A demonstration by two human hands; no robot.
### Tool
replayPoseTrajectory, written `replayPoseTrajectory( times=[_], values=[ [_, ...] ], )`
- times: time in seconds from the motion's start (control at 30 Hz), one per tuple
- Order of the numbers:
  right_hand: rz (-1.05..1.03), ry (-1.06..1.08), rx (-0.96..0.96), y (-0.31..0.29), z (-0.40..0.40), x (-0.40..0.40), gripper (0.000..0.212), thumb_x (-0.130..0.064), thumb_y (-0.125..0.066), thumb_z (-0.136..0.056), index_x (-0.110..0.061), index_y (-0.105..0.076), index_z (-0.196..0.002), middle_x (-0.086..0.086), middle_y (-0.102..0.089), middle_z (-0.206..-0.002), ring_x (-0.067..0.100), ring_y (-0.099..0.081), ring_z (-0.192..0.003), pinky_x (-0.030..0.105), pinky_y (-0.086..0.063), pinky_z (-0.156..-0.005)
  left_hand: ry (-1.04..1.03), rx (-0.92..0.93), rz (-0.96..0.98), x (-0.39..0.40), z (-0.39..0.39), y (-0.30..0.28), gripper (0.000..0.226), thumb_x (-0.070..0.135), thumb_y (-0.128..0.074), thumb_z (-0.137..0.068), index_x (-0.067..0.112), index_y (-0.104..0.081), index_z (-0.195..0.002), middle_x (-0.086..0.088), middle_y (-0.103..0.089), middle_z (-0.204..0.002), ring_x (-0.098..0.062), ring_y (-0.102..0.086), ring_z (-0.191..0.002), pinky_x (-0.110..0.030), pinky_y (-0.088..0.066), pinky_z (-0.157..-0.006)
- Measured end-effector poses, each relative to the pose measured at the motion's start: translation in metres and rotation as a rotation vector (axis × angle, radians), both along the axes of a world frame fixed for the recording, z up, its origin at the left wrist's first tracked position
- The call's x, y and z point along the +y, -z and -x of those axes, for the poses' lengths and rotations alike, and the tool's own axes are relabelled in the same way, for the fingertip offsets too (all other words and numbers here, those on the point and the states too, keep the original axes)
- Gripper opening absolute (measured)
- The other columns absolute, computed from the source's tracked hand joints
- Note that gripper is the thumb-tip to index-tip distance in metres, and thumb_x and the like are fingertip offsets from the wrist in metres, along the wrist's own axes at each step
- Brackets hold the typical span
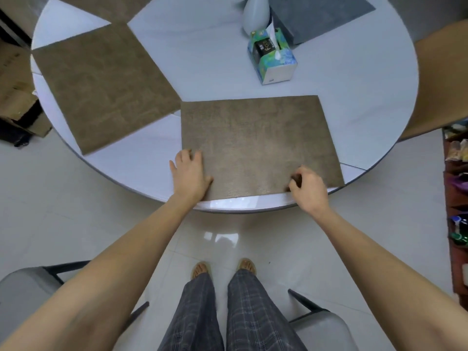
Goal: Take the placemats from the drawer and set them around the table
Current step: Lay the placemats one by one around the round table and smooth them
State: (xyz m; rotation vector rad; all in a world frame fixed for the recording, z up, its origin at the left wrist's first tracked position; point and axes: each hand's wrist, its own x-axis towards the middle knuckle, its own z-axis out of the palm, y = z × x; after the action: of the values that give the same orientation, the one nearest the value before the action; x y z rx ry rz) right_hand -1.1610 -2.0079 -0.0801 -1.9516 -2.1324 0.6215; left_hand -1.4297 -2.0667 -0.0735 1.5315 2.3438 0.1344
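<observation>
A brown placemat (255,138) lies flat on the round white table (367,97), near its front edge. My left hand (190,173) rests on the mat's near left corner with straight fingers spread. My right hand (307,188) sits at the near right part of the mat, its fingers curled and the fingertips touching the surface. A second brown placemat (103,84) lies to the left, turned at an angle. A third brown placemat (111,8) shows at the far left edge. A grey placemat (319,13) lies at the far right.
A tissue box (273,57) stands right of the table's middle, with a white vase (255,13) behind it. Grey chairs flank my legs at the lower left (27,290) and lower right (324,328). Cardboard boxes (15,82) stand left of the table; a cluttered shelf (457,198) is on the right.
</observation>
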Motion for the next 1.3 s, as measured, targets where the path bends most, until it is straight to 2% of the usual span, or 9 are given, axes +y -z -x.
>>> replayPoseTrajectory(
  times=[0.13, 0.27, 0.37, 0.43, 0.57, 0.67, 0.9, 1.13, 1.3],
  values=[
    [0.069, 0.301, 0.047, 0.007, -0.052, 0.041, 0.030, -0.020, -0.061, -0.082, 0.003, -0.061, -0.102, 0.022, -0.062, -0.108, 0.036, -0.058, -0.102, 0.035, -0.045, -0.086, 0.337, -0.091, 0.106, 0.026, -0.079, -0.010, 0.091, 0.047, -0.068, -0.081, 0.024, -0.016, -0.152, -0.008, 0.001, -0.161, -0.032, 0.007, -0.148, -0.062, -0.006, -0.115],
    [0.164, 0.393, -0.031, 0.011, -0.099, 0.071, 0.030, -0.028, -0.065, -0.082, 0.002, -0.060, -0.080, 0.024, -0.056, -0.090, 0.035, -0.053, -0.090, 0.035, -0.041, -0.076, 0.374, -0.133, 0.275, 0.044, -0.134, -0.001, 0.104, 0.054, -0.068, -0.079, 0.032, 0.002, -0.153, -0.002, 0.019, -0.160, -0.036, 0.021, -0.145, -0.070, -0.003, -0.108],
    [0.243, 0.413, 0.007, 0.010, -0.117, 0.082, 0.045, -0.025, -0.065, -0.082, -0.010, -0.035, -0.052, 0.011, -0.038, -0.060, 0.025, -0.040, -0.065, 0.028, -0.031, -0.057, 0.307, -0.133, 0.317, 0.051, -0.145, 0.008, 0.105, 0.051, -0.069, -0.080, 0.034, 0.006, -0.153, -0.002, 0.022, -0.159, -0.038, 0.022, -0.144, -0.071, -0.003, -0.108],
    [0.324, 0.474, 0.079, 0.006, -0.123, 0.087, 0.043, -0.017, -0.068, -0.079, -0.010, -0.037, -0.050, 0.006, -0.040, -0.053, 0.024, -0.043, -0.060, 0.028, -0.035, -0.056, 0.259, -0.153, 0.343, 0.056, -0.145, 0.010, 0.108, 0.051, -0.071, -0.078, 0.035, 0.005, -0.153, -0.001, 0.023, -0.159, -0.039, 0.021, -0.144, -0.071, -0.002, -0.109],
    [0.378, 0.482, 0.103, 0.003, -0.124, 0.092, 0.020, -0.010, -0.070, -0.073, 0.000, -0.055, -0.063, 0.015, -0.062, -0.068, 0.023, -0.050, -0.063, 0.027, -0.041, -0.058, 0.235, -0.167, 0.374, 0.061, -0.148, 0.011, 0.109, 0.048, -0.074, -0.076, 0.035, 0.002, -0.153, -0.002, 0.025, -0.158, -0.040, 0.021, -0.144, -0.070, 0.000, -0.108],
    [0.378, 0.480, 0.134, 0.006, -0.123, 0.095, 0.036, -0.010, -0.072, -0.076, -0.005, -0.044, -0.053, 0.009, -0.051, -0.056, 0.019, -0.045, -0.052, 0.028, -0.040, -0.059, 0.223, -0.166, 0.368, 0.060, -0.148, 0.012, 0.110, 0.046, -0.075, -0.076, 0.036, 0.002, -0.153, -0.001, 0.025, -0.158, -0.040, 0.022, -0.143, -0.070, 0.001, -0.108],
    [0.380, 0.479, 0.116, 0.011, -0.118, 0.096, 0.022, -0.015, -0.075, -0.076, 0.004, -0.066, -0.082, 0.016, -0.070, -0.086, 0.028, -0.067, -0.083, 0.027, -0.049, -0.066, 0.207, -0.182, 0.356, 0.060, -0.149, 0.014, 0.113, 0.045, -0.077, -0.074, 0.037, 0.003, -0.153, -0.001, 0.025, -0.158, -0.038, 0.023, -0.143, -0.070, 0.003, -0.108],
    [0.297, 0.515, 0.100, 0.021, -0.117, 0.096, 0.039, -0.018, -0.069, -0.081, -0.010, -0.041, -0.055, 0.013, -0.057, -0.077, 0.027, -0.056, -0.075, 0.029, -0.044, -0.064, 0.193, -0.212, 0.342, 0.060, -0.148, 0.016, 0.115, 0.041, -0.079, -0.073, 0.037, 0.003, -0.153, 0.000, 0.026, -0.158, -0.036, 0.026, -0.143, -0.068, 0.008, -0.108],
    [0.250, 0.527, 0.089, 0.024, -0.114, 0.089, 0.029, -0.010, -0.060, -0.084, -0.009, -0.052, -0.057, 0.009, -0.059, -0.072, 0.026, -0.058, -0.075, 0.027, -0.042, -0.062, 0.194, -0.232, 0.317, 0.058, -0.147, 0.016, 0.115, 0.042, -0.079, -0.073, 0.033, 0.003, -0.153, 0.000, 0.025, -0.158, -0.034, 0.025, -0.143, -0.066, 0.009, -0.109]
  ],
)
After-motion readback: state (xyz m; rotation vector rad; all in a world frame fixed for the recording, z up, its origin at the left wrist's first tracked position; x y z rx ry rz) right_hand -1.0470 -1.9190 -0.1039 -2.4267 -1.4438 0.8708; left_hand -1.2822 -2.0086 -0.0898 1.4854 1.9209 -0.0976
